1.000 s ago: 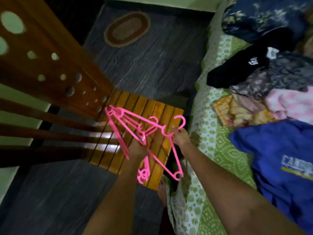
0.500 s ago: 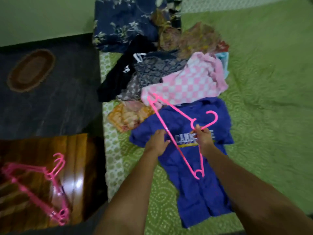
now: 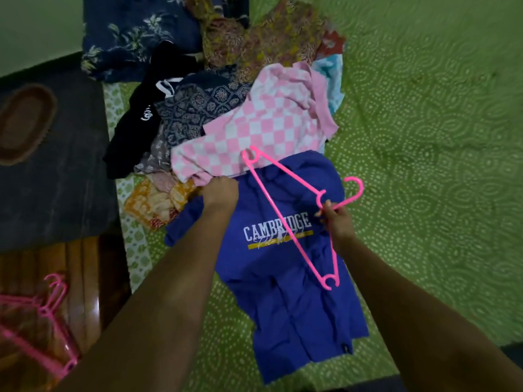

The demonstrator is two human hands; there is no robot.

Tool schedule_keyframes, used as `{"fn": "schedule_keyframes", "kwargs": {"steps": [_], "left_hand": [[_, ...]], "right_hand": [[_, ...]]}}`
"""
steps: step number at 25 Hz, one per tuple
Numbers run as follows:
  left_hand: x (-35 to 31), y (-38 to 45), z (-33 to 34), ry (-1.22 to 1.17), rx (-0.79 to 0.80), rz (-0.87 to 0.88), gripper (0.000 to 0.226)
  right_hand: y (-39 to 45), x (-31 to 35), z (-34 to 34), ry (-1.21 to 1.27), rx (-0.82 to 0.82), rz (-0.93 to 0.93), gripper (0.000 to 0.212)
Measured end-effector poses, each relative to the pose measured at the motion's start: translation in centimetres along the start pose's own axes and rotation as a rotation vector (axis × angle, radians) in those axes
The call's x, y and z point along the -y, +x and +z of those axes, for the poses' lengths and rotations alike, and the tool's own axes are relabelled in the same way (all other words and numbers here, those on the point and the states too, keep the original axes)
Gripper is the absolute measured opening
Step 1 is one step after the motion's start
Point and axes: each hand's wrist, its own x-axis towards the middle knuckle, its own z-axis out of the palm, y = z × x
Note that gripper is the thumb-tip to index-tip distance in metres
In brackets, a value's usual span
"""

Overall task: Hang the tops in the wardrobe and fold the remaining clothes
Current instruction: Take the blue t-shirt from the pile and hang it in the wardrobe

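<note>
A blue T-shirt with white CAMBRIDGE lettering lies flat on the green bedspread. My right hand grips a pink plastic hanger by its neck, just below the hook, and holds it over the shirt's chest. My left hand has its fingers curled on the shirt's upper left shoulder edge. Behind the shirt lies a heap of clothes: a pink checked top, a black garment and dark patterned pieces.
Several more pink hangers lie on a wooden chair seat at the lower left. Dark floor with an oval brown mat lies left of the bed. A blue floral cloth sits at the bed's far end.
I turned from the chair to the bed with one hanger in my right hand. My left hand let go of the hanger bundle, reached up the blue shirt and took its shoulder edge.
</note>
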Motion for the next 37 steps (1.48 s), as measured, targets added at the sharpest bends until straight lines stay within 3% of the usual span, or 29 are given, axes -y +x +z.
{"fn": "schedule_keyframes", "kwargs": {"steps": [3,6,7,11,13,15,18,21,23,25,26,28,30,37], "left_hand": [[-0.4,-1.7,-1.0,-0.086,-0.017,-0.149,0.03],[-0.2,-3.1,-2.4,-0.361,0.009,-0.242,0.045],[-0.3,-3.7,-3.3,-0.386,0.049,-0.221,0.052],[-2.8,-8.0,-7.4,-0.095,0.15,0.123,0.08],[-4.4,-10.2,-8.7,-0.142,0.23,0.172,0.085],[-3.9,-11.7,-10.1,-0.269,0.144,0.149,0.078],[-0.5,-13.0,-12.1,-0.36,-0.198,0.232,0.047],[1.2,-13.9,-12.8,-0.371,-0.108,0.404,0.034],[0.6,-14.8,-13.5,-0.482,-0.048,0.445,0.031],[-0.4,-16.3,-15.0,-0.575,-0.113,0.484,0.029],[-0.8,-17.2,-16.0,-0.596,-0.147,0.519,0.03],[-1.0,-18.6,-18.4,-0.556,-0.168,0.587,0.034],[-0.5,-20.3,-21.3,-0.475,-0.175,0.636,0.038],[2.1,-29.3,-29.0,-0.51,-0.23,0.714,0.043]], "right_hand": [[-0.4,1.1,-1.1,-0.116,0.025,-0.04,0.029],[-1.5,3.1,-2.4,-0.276,0.076,-0.104,0.033],[-1.8,3.7,-2.6,-0.322,0.103,-0.13,0.033],[-2.5,7.0,-0.5,-0.569,0.24,-0.255,0.023],[-3.6,8.7,2.0,-0.671,0.275,-0.303,0.02],[-5.2,10.3,3.7,-0.661,0.292,-0.336,0.021],[-7.2,11.7,3.5,-0.51,0.329,-0.357,0.025],[-9.3,13.2,2.2,-0.37,0.351,-0.39,0.016],[-11.9,14.4,1.7,-0.418,0.146,-0.558,0.023],[-15.4,15.4,1.3,-0.543,-0.193,-0.786,0.035],[-17.3,15.5,1.1,-0.565,-0.236,-0.884,0.036],[-20.1,15.3,1.1,-0.648,-0.097,-0.946,0.037],[-21.7,15.3,1.3,-0.68,0.036,-0.864,0.035],[-31.3,20.2,1.1,-0.274,0.191,-0.886,0.019]]}}
